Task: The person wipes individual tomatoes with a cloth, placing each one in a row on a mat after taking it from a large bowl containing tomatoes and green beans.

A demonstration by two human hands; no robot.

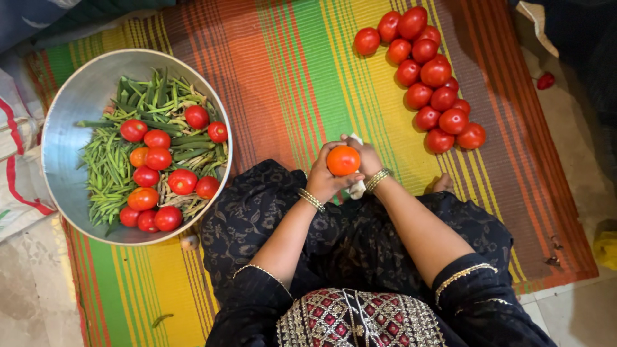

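I sit on a striped mat with both hands raised over my lap. My left hand grips an orange-red tomato from the left. My right hand presses against the tomato's right side and holds a white cloth that shows below the hand and at its top. A large steel bowl at my left holds green beans, okra and several red tomatoes. A pile of several red tomatoes lies on the mat ahead to my right.
One small red tomato lies off the mat on the floor at the right. A garlic-like bulb sits by the bowl's near rim. A green pod lies on the mat near my left knee. White cloth with red trim lies left of the bowl.
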